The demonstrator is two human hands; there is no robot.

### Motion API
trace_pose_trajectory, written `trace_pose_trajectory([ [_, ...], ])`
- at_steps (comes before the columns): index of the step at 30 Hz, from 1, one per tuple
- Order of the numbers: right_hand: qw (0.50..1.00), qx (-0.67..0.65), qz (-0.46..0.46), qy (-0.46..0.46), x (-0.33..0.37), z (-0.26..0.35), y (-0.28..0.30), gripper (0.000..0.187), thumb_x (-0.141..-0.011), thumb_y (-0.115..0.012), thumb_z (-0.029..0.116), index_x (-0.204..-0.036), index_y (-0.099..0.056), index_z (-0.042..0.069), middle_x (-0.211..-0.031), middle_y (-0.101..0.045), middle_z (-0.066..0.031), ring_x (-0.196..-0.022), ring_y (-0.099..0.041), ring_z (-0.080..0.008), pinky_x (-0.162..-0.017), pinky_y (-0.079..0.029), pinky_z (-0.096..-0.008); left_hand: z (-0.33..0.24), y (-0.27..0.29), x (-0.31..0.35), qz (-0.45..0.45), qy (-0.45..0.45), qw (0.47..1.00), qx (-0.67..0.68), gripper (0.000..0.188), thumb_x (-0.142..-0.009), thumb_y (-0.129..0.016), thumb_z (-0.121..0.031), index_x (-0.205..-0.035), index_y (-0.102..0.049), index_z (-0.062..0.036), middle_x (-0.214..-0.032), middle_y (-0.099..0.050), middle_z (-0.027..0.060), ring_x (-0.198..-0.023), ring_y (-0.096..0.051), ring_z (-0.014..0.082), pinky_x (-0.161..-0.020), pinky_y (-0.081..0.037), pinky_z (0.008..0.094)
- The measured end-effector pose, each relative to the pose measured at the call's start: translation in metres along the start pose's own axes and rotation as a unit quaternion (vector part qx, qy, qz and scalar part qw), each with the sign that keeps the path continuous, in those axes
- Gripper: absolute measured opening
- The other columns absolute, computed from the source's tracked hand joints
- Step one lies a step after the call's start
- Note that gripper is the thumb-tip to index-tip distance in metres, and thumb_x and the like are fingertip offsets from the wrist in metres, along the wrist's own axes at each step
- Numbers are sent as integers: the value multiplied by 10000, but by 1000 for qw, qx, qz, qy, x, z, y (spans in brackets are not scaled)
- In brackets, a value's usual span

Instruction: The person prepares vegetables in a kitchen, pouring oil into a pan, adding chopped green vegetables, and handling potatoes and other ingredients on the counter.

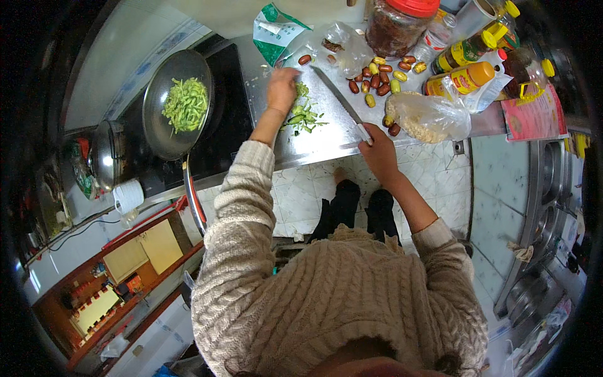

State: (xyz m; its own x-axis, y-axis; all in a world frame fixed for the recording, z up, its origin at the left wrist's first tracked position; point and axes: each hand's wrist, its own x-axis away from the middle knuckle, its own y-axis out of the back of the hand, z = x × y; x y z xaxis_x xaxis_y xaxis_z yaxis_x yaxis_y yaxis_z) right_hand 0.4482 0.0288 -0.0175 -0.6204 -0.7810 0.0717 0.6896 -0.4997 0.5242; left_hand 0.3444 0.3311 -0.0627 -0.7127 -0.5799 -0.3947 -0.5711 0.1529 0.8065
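My right hand is closed round the white handle of a knife. Its long blade points away and to the left across the steel counter. My left hand is closed, fingers curled together, at the left edge of some chopped green vegetable; whatever it holds is hidden. More cut green strips lie heaped in a dark frying pan to the left.
The pan sits on a black cooktop, handle toward me. Red dates lie scattered right of the knife. Beyond are a clear bag, a red-lidded jar, several bottles and a green-white packet.
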Motion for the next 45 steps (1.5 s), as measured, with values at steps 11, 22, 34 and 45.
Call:
trace_pose_trajectory([
  [11, 999, -6, 16, -49, 4, 10, 9, 428, -762, -597, 91, -1172, -545, -18, -1056, -616, -222, -955, -605, -360, -818, -487, -400, -21, -29, -7, 132, -12, 991, -27, 406, -776, -481, 35, -1162, -588, -35, -1221, -567, 150, -1159, -503, 327, -999, -397, 380],
  [22, 993, 5, 104, 57, 31, 33, -38, 413, -793, -547, 75, -1199, -532, 4, -1098, -584, -233, -1013, -574, -378, -895, -455, -418, -19, 60, 135, -6, 148, 989, 11, 356, -810, -490, 12, -1143, -601, -45, -1199, -583, 166, -1123, -540, 328, -970, -428, 378],
  [34, 828, -446, 151, -304, 40, -24, -33, 147, -902, -581, 221, -902, -557, 76, -670, -498, 33, -539, -461, -75, -472, -383, -236, -12, 15, 111, 76, 71, 994, 24, 485, -890, -557, -267, -1303, -479, -26, -1371, -447, 175, -1306, -366, 332, -1093, -279, 382],
  [45, 808, -481, 190, -281, 57, -15, -91, 180, -910, -571, 243, -842, -529, 82, -612, -481, 20, -498, -461, -96, -449, -396, -270, -67, 10, 130, -23, 159, 985, 70, 607, -824, -668, -250, -1314, -430, 20, -1337, -448, 230, -1265, -399, 369, -1057, -326, 393],
])
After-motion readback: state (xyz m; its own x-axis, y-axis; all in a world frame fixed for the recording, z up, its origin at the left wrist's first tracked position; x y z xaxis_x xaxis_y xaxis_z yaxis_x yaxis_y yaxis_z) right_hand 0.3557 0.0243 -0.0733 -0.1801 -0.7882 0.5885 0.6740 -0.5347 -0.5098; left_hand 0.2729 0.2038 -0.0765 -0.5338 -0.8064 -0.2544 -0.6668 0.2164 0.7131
